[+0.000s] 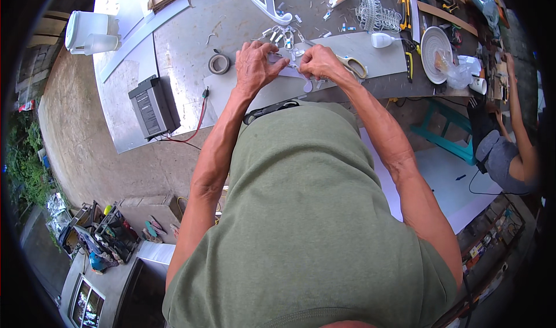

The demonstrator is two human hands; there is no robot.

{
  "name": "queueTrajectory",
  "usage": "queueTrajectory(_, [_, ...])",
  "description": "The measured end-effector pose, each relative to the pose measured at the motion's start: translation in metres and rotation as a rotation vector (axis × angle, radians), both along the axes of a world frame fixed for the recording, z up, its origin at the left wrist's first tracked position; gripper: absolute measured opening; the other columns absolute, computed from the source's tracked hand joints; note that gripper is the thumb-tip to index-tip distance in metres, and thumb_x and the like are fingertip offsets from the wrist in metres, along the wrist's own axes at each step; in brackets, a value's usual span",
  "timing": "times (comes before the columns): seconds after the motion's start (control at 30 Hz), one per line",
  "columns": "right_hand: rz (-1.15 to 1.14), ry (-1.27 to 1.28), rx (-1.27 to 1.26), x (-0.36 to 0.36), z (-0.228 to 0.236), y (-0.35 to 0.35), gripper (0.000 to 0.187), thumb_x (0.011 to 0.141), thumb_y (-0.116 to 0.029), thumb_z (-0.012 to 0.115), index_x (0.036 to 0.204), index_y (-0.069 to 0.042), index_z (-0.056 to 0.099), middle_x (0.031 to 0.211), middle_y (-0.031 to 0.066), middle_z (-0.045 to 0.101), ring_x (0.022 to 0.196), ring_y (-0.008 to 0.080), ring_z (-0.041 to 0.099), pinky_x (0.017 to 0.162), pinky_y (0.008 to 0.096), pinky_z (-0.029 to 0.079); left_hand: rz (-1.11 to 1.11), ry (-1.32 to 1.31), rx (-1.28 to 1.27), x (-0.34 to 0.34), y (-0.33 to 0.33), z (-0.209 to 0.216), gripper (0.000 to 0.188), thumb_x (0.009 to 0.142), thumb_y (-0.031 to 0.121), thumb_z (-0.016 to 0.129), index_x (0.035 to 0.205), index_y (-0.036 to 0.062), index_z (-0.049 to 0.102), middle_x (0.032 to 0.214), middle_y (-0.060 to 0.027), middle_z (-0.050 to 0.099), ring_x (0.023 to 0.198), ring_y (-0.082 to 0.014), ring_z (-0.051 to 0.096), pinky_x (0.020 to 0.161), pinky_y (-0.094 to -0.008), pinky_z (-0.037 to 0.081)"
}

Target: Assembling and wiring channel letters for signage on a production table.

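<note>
My left hand (pixel 255 67) is over the metal worktable, fingers bent and thumb reaching toward the right hand. My right hand (pixel 322 63) is closed in a pinch close beside it. What either hand grips is too small to make out. Between and below them lies a small white curved piece (pixel 307 85), partly covered by the fingers. Just beyond the fingertips are several small white light modules (pixel 285 37) on thin wires. Scissors (pixel 354 67) with pale handles lie by my right hand, their blades partly hidden. A roll of grey tape (pixel 219 64) lies left of my left hand.
A white hook-shaped channel piece (pixel 270 6) lies farther back. Coiled module strings (pixel 377 12), a white bottle (pixel 383 39) and a round plate (pixel 436 55) are to the right. A black power box (pixel 153 108) with wires stands left. A person (pixel 504 157) works at far right.
</note>
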State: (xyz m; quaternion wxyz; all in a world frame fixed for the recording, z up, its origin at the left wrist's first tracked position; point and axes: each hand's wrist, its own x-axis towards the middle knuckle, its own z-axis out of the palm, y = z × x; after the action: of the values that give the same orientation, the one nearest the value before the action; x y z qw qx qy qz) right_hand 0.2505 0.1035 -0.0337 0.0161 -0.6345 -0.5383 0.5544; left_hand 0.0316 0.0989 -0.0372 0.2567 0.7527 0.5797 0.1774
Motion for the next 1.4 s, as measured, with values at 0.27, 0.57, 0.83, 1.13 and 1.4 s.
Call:
queueTrajectory(0.27, [0.002,-0.005,-0.005,0.000,0.001,0.000,0.013,0.073,-0.019,0.075,0.073,-0.006,0.075,0.064,0.0033,0.071,0.050,0.0113,0.063,0.050,0.0277,0.051,-0.071,0.174,0.023,0.016,0.003,0.001,0.067,0.062,0.057,0.087,0.116,0.0197,0.071,0.109,-0.0069,0.062,0.109,-0.0275,0.052,0.091,-0.0446,0.037])
queueTrajectory(0.57, [-0.020,-0.001,0.007,0.000,0.000,-0.002,0.014,0.074,-0.019,0.076,0.073,-0.005,0.075,0.063,0.0042,0.070,0.049,0.0112,0.063,0.049,0.0278,0.051,-0.080,0.213,-0.021,0.016,0.007,-0.001,0.077,0.058,0.059,0.088,0.122,0.0224,0.067,0.109,-0.0057,0.060,0.109,-0.0274,0.052,0.088,-0.0449,0.036])
queueTrajectory(0.83, [-0.058,0.127,0.231,0.015,0.002,-0.024,0.016,0.083,-0.014,0.068,0.090,-0.001,0.074,0.075,0.0095,0.074,0.067,0.0193,0.070,0.066,0.0344,0.056,-0.060,0.163,-0.015,0.018,0.003,-0.001,0.077,0.059,0.056,0.088,0.124,0.0219,0.067,0.115,-0.0071,0.061,0.113,-0.0300,0.051,0.090,-0.0487,0.035])
queueTrajectory(1.13, [0.204,-0.182,0.434,0.028,0.021,-0.069,0.016,0.084,-0.015,0.069,0.094,-0.003,0.074,0.094,0.0180,0.072,0.093,0.0350,0.069,0.081,0.0463,0.055,-0.054,0.184,-0.039,0.018,0.002,0.000,0.077,0.059,0.056,0.088,0.125,0.0218,0.067,0.115,-0.0078,0.061,0.114,-0.0296,0.051,0.090,-0.0486,0.034])
queueTrajectory(1.4, [0.251,-0.255,0.469,0.020,0.013,-0.078,0.021,0.083,-0.013,0.069,0.100,-0.002,0.071,0.095,0.0181,0.072,0.093,0.0342,0.070,0.081,0.0470,0.054,-0.034,0.181,-0.037,0.021,0.001,-0.001,0.077,0.059,0.056,0.088,0.125,0.0223,0.067,0.115,-0.0072,0.060,0.114,-0.0288,0.050,0.091,-0.0479,0.033])
